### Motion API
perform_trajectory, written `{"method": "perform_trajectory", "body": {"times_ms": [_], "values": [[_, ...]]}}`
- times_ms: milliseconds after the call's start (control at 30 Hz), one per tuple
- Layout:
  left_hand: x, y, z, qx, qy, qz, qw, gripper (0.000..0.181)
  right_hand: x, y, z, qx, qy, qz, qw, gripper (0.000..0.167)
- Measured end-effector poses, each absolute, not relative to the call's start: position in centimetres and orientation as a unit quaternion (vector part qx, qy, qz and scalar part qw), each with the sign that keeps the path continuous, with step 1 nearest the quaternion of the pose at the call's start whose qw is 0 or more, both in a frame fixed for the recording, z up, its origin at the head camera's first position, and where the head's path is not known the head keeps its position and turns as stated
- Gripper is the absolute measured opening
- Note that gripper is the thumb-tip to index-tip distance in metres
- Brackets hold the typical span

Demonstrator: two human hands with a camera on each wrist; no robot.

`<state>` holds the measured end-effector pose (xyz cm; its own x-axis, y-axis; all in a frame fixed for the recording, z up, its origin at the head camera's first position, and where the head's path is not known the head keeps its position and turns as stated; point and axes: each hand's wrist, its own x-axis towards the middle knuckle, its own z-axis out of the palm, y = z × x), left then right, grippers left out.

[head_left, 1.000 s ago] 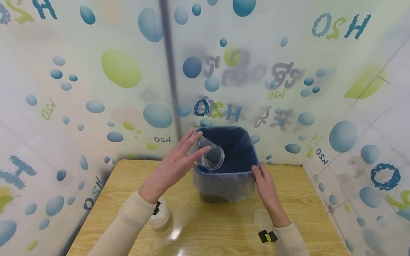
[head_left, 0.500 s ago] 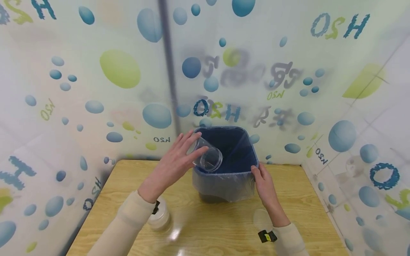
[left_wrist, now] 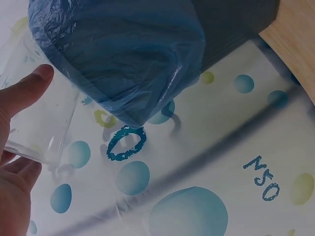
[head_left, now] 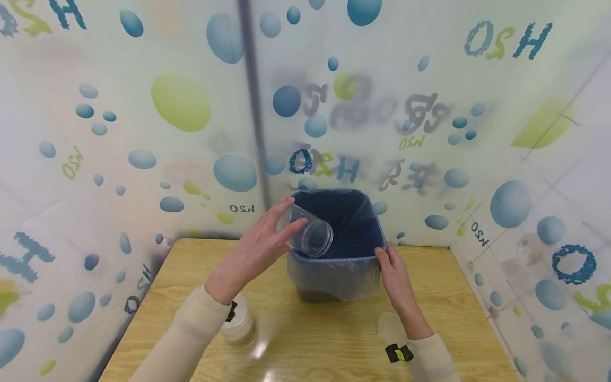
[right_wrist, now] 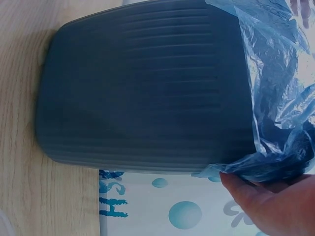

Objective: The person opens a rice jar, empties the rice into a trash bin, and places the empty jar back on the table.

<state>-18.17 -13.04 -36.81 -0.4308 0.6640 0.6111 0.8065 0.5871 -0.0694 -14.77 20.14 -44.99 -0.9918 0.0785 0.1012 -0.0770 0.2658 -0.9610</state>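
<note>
My left hand (head_left: 253, 246) grips a clear plastic jar (head_left: 310, 233), tilted with its rim pointing down and right over the left edge of a blue bin (head_left: 350, 217). In the left wrist view, the thumb and fingers of the left hand (left_wrist: 17, 142) lie around the clear jar (left_wrist: 44, 113), beside the bag-covered bin. My right hand (head_left: 396, 278) pinches the bin's right rim and its bag. The right wrist view has that hand (right_wrist: 270, 201) on the bag (right_wrist: 280, 73), below the dark ribbed side of the bin (right_wrist: 142, 88). No contents can be made out in the jar.
A white-topped clear jar (head_left: 237, 321) stands on the wooden table (head_left: 305, 350) below the left forearm. A clear round disc (head_left: 391, 328) lies left of the right wrist. Patterned sheets (head_left: 191, 53) enclose the table's back and sides.
The left fingers have shifted slightly on the clear jar, which still tilts over the bin's edge. The right hand and the bin have stayed where they were.
</note>
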Motion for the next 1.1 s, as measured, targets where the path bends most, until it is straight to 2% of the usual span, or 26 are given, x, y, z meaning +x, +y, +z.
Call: {"method": "perform_trajectory", "body": {"times_ms": [533,867,1100], "values": [[-18.2,-13.2,-38.1,-0.423,-0.796,-0.236,0.362,0.075,-14.9,20.2,-44.9,0.002,-0.784,0.619,0.052,0.050],[-18.0,-13.6,-39.3,-0.391,-0.779,-0.259,0.417,0.104,-15.0,20.3,-45.0,0.001,-0.786,0.617,0.048,0.054],[-17.5,-13.8,-40.4,-0.342,-0.773,-0.326,0.425,0.104,-15.0,20.2,-45.0,0.000,-0.785,0.618,0.050,0.053]]}}
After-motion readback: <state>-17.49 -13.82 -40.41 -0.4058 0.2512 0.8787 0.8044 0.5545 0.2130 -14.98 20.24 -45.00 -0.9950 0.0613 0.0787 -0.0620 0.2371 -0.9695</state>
